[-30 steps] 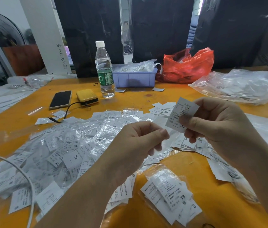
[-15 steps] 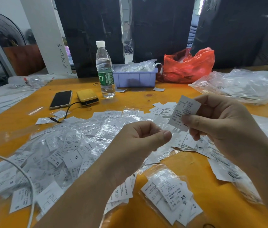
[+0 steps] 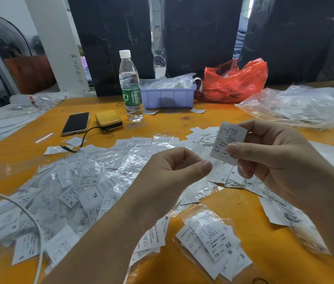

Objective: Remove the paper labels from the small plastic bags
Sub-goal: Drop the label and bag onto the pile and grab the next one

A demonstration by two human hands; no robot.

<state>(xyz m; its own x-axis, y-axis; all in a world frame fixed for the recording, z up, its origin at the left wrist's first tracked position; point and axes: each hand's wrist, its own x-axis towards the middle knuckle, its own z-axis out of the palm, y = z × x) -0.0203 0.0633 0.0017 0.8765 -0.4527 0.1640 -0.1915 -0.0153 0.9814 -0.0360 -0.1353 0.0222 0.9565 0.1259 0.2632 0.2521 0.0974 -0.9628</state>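
My right hand (image 3: pixel 274 158) pinches a white paper label (image 3: pixel 228 140) marked XS between thumb and fingers, held up above the table. My left hand (image 3: pixel 172 173) is just to its left with fingers curled and thumb pressed to the forefinger. It seems to pinch a thin clear plastic bag (image 3: pixel 202 153) that is barely visible. A large heap of small bags with labels (image 3: pixel 84 187) covers the orange table (image 3: pixel 213 124) on the left. A clear bag holding several labels (image 3: pixel 213 240) lies near the front.
At the back stand a water bottle (image 3: pixel 131 87), a purple bin (image 3: pixel 168 97), a red plastic bag (image 3: pixel 236 83) and a big clear bag (image 3: pixel 305 107). A phone (image 3: pixel 76 123) and a yellow power bank (image 3: pixel 109 121) lie at left. A white cable (image 3: pixel 28 214) crosses the near left.
My right hand has shifted the label slightly up and to the right. My left hand has stayed almost still.
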